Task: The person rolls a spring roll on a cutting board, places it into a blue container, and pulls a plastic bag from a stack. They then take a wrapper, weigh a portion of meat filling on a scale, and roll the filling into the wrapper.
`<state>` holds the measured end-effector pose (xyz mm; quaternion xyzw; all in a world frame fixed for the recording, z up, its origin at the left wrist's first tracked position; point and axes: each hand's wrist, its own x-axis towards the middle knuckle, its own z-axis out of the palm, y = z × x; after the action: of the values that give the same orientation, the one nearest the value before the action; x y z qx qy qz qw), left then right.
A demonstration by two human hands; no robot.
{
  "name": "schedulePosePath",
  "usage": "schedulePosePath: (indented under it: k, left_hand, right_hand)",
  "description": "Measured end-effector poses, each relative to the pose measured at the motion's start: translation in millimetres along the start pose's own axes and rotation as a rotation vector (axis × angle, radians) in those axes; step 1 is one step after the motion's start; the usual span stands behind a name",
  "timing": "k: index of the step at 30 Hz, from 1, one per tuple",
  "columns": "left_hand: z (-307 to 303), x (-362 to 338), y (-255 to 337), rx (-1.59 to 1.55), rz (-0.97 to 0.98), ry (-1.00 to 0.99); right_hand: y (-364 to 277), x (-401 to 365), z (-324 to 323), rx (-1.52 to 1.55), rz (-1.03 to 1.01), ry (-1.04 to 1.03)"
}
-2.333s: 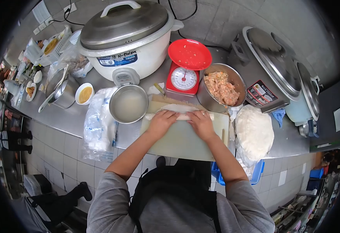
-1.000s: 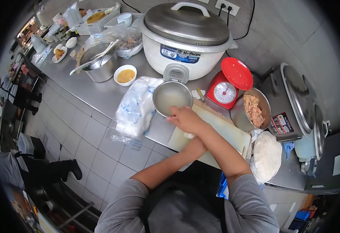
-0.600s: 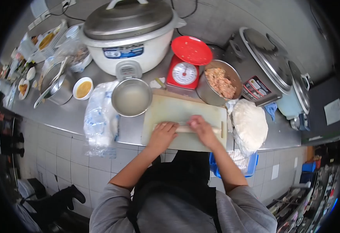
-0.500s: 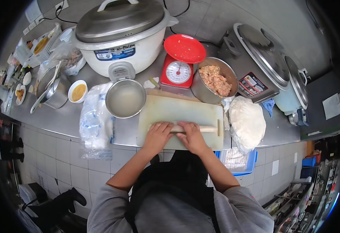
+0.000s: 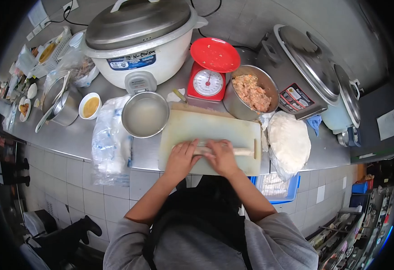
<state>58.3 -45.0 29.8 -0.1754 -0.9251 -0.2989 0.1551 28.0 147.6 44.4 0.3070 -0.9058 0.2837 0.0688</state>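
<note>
A long, pale spring roll [image 5: 242, 152] lies crosswise on the white cutting board [image 5: 206, 122] near its front edge. My left hand [image 5: 182, 158] grips its left part, fingers curled over the top. Just right of it, my right hand [image 5: 221, 157] holds the middle, so much of the roll is hidden under both hands. Behind the board's left corner stands a metal bowl of cloudy liquid [image 5: 145, 114]. A steel pot [image 5: 238, 106] of orange-pink minced filling [image 5: 253, 93] is behind its right half. A stack of round white wrappers [image 5: 289, 143] rests on plastic to the right.
A red kitchen scale [image 5: 207, 82] and a large rice cooker [image 5: 138, 58] stand at the back. Left are a plastic-wrapped packet [image 5: 111, 146] and a bowl of yellow liquid [image 5: 90, 106]. Below the counter edge sits a blue tray [image 5: 291, 191] holding pale rolls.
Both hands stay on the roll; their fingers have shifted slightly along and over it. The whole view has moved very slightly.
</note>
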Motion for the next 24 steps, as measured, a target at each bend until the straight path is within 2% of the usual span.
schedulePosePath:
  k: [4, 7, 10, 14, 15, 20, 24]
  left_hand:
    - [-1, -2, 2, -0.067, -0.057, 0.003]
    - [1, -2, 0, -0.077, -0.056, 0.002]
    - [1, -2, -2, -0.081, -0.049, -0.011]
    - [-8, 1, 11, -0.046, -0.042, -0.051]
    - [-6, 2, 17, -0.023, 0.021, -0.092]
    - [25, -2, 54, -0.037, 0.248, -0.239]
    - [45, 40, 31, 0.103, 0.222, -0.266]
  right_hand:
    - [13, -7, -18, -0.053, 0.114, 0.011]
    - [-21, 16, 7, 0.065, -0.041, 0.007]
    - [-13, 11, 4, 0.084, 0.053, -0.107]
    - [37, -28, -37, -0.071, 0.222, 0.013]
    - [44, -34, -50, -0.099, 0.266, 0.049]
    - [52, -44, -74, -0.108, 0.350, 0.224]
    - [46, -40, -83, -0.064, 0.353, 0.311]
